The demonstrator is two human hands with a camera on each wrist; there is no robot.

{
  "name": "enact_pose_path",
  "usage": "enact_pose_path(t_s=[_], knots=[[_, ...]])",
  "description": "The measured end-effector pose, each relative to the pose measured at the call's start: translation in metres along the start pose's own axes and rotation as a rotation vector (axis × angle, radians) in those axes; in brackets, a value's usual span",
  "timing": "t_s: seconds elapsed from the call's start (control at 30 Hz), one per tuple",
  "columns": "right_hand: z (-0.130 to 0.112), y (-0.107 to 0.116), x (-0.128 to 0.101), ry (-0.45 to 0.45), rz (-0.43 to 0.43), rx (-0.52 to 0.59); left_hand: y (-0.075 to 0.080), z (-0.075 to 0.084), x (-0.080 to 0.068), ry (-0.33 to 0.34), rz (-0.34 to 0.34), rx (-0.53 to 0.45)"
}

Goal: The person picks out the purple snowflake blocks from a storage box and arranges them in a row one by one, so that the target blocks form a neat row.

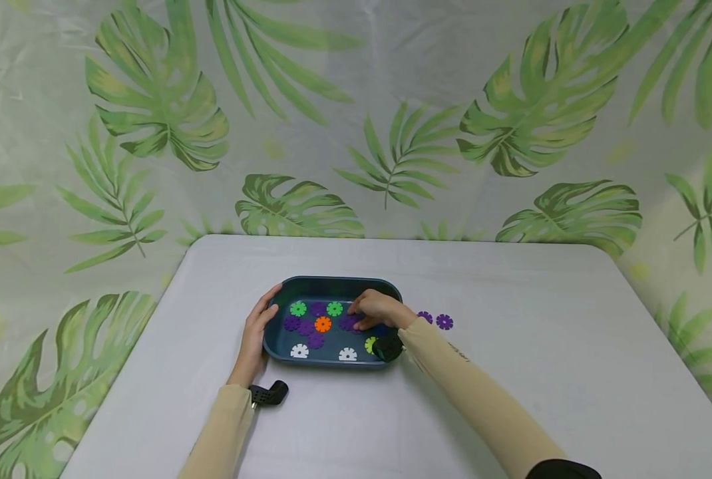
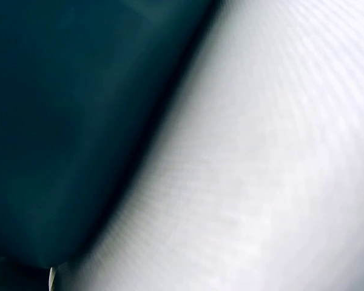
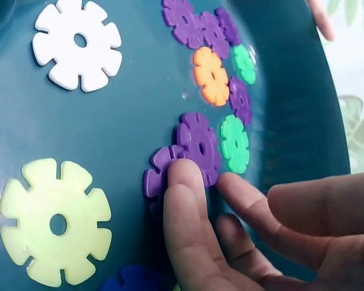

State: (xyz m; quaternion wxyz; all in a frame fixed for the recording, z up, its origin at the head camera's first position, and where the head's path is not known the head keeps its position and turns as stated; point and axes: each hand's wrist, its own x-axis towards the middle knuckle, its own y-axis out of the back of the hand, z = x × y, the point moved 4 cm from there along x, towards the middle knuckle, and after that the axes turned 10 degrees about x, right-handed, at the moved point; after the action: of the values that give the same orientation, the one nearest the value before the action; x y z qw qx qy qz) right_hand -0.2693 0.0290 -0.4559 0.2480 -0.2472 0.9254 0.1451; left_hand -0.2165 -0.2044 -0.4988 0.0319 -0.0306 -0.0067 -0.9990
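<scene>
- Dark teal tray (image 1: pixel 332 285) sits mid-surface, on a white surface (image 1: pixel 512 372); leaf-print backdrop (image 1: pixel 152 113) behind.
- Left hand (image 1: pixel 255 332) lies along the tray's left wall, fingers straight, fingertips at the far-left rim. Palm flat against the outside, nothing clasped.
- Left wrist view is blurred: only the tray wall (image 2: pixel 60 121) and the white surface (image 2: pixel 279 151) show.
- Right hand (image 1: pixel 378 310) reaches into the tray's right part from the near right. Fingers loosely bent, spread.
- Right wrist view: fingertips (image 3: pixel 183 176) press on the purple discs (image 3: pixel 191 151), two overlapping purple snowflake pieces lying flat on the tray floor. Touching, not lifted; no pinch visible.
- Green disc (image 3: pixel 235 143) lies just beside the purple discs, on their far side.
- Orange disc (image 1: pixel 323 324) is in the tray's middle, more purple pieces (image 1: pixel 305 326) to its left and near side.
- Two green discs (image 1: pixel 298 309) along the far side of the tray floor.
- Two white discs (image 1: pixel 299 350) along the tray's near wall.
- Pale yellow disc (image 3: pixel 53 221) in the near-right corner, close to the right wrist.
- Two loose purple discs (image 1: pixel 444 322) lie on the surface, right of the tray, just beyond the right forearm.
- Both arms in beige sleeves (image 1: pixel 470 392); black wrist camera mounts (image 1: pixel 269 394) on each.
</scene>
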Motion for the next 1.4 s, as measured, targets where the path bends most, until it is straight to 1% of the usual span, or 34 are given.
enact_pose_path(t_s=[0.1, 0.2, 0.3, 0.53, 0.7, 0.83, 1.0, 1.17, 1.23, 1.3, 1.4], knots=[[-0.002, -0.001, -0.001, 0.002, -0.016, 0.014, 0.0, -0.001, 0.0, 0.001, -0.004, -0.002], [-0.004, -0.006, -0.002, -0.003, -0.066, 0.04, -0.001, 0.0, 0.001, -0.002, -0.004, 0.001], [-0.006, -0.01, -0.002, -0.019, -0.101, 0.044, -0.001, 0.001, 0.001, -0.005, -0.003, 0.006], [-0.006, -0.012, 0.0, -0.028, -0.078, 0.014, -0.002, 0.001, 0.002, 0.001, -0.002, 0.012], [-0.007, -0.009, 0.001, 0.01, -0.06, -0.031, -0.002, 0.002, 0.002, 0.002, 0.0, 0.007], [-0.01, -0.002, -0.005, 0.07, -0.101, -0.021, -0.002, 0.001, 0.003, 0.008, -0.002, 0.014], [-0.014, 0.02, -0.026, 0.183, -0.155, 0.035, -0.002, 0.0, 0.002, 0.005, -0.002, 0.009], [-0.007, 0.059, -0.048, 0.278, -0.143, 0.102, -0.002, -0.001, 0.001, 0.0, -0.003, 0.009], [0.001, 0.079, -0.056, 0.301, -0.112, 0.128, -0.002, -0.001, 0.0, -0.001, -0.001, 0.014], [0.012, 0.099, -0.062, 0.309, -0.064, 0.147, -0.002, 0.0, 0.0, -0.001, 0.001, 0.011], [0.035, 0.127, -0.072, 0.29, 0.018, 0.146, -0.001, 0.0, -0.001, 0.002, 0.002, 0.011]])
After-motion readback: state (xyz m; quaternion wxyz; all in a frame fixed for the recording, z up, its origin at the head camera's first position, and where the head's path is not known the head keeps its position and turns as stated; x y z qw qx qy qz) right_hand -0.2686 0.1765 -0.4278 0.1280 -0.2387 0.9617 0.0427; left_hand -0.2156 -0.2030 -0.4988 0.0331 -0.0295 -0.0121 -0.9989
